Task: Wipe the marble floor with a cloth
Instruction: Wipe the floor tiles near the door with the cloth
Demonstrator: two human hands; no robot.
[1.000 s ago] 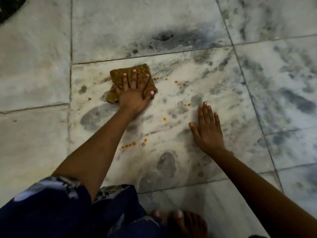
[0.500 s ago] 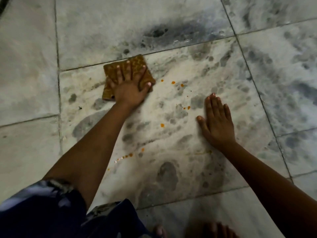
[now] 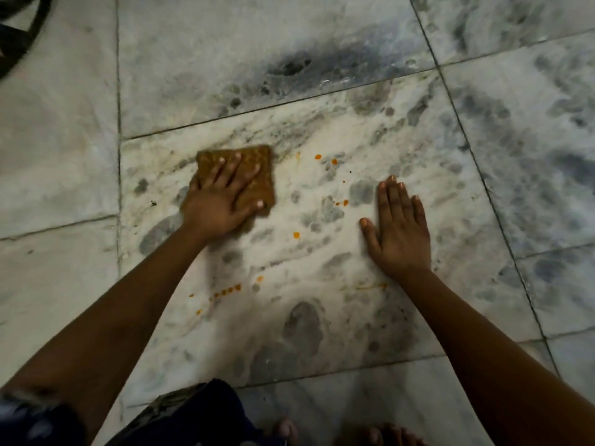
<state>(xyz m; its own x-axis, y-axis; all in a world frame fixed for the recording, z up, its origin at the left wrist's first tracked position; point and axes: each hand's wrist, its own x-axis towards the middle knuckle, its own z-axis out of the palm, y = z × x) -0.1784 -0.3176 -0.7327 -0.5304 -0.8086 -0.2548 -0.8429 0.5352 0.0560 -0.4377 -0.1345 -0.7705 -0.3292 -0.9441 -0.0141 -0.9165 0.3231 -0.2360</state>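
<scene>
A folded brown cloth [image 3: 257, 162] lies on the white and grey marble floor [image 3: 322, 117]. My left hand [image 3: 222, 201] presses flat on the cloth with fingers spread, covering its near left part. My right hand [image 3: 399, 230] rests flat on the bare marble to the right, fingers straight and together, holding nothing. Small orange drops [image 3: 333, 161] dot the tile between and in front of the hands, with a row of orange drops [image 3: 227, 291] nearer to me.
Dark grout lines [image 3: 118, 91] divide the tiles. A dark curved object [image 3: 22, 37] shows at the top left corner. My toes [image 3: 286, 429] and a dark patterned garment [image 3: 180, 416] are at the bottom edge.
My left hand has slid the cloth toward me and to the right across the tile, after pushing it away. My right hand stays planted on the floor.
</scene>
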